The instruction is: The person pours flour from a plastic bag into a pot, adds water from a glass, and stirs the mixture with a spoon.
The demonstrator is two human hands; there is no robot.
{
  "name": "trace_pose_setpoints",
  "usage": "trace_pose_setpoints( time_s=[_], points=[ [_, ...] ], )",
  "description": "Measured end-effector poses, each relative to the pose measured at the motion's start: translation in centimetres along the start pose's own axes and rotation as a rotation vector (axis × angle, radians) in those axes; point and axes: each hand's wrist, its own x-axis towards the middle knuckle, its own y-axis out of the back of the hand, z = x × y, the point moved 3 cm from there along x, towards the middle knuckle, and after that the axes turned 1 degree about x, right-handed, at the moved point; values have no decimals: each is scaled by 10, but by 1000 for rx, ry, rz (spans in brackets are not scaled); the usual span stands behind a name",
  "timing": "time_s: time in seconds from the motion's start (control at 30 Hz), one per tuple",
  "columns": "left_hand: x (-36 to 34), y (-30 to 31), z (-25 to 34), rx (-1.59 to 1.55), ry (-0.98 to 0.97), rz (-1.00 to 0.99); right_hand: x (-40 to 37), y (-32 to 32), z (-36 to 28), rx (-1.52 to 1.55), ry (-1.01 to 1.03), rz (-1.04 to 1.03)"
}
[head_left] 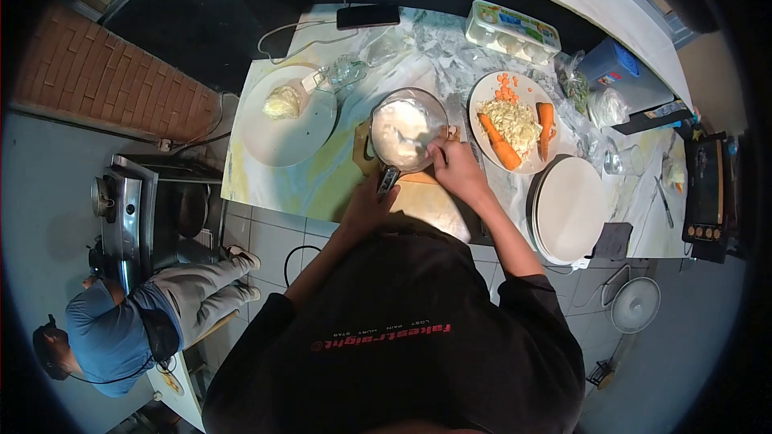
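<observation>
A round pan with white, creamy-looking contents sits in front of me on a wooden board. My left hand is closed around its dark handle, which points toward me. Over the right side of the rim, my right hand has its fingers pinched together. A thin, blurred shape in the white contents lies by those fingertips; I cannot make out what they hold. To the right, a plate carries chopped pale vegetable, diced carrot and carrot pieces.
A large plate at left holds a pale cabbage piece. Stacked plates, an egg carton, a phone and a knife also lie on the marbled table. Another person sits at far left near a stove.
</observation>
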Motion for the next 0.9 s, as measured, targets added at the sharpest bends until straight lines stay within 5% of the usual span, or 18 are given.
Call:
trace_pose_setpoints(
  time_s=[0.07,0.17,0.43,0.53,0.6,0.73,0.9],
  points=[
    [0,1,-1,-13,8,-11,5,2,1,-57,64,201],
    [2,5,-1,-10,-54,35,3,14,3,-320,-41,233],
    [1,0,0,-39,-32,30,-3,7,1,-177,74,33],
    [4,3,-4,-35,-8,18,8,3,6,13,137,193],
    [4,5,-5,-37,21,-12,5,8,4,-248,-24,257],
    [-3,3,-2,-7,39,-16,-17,19,-3,-256,-166,94],
    [-4,4,7,-19,-9,27,-5,1,6,30,-31,39]
  ],
)
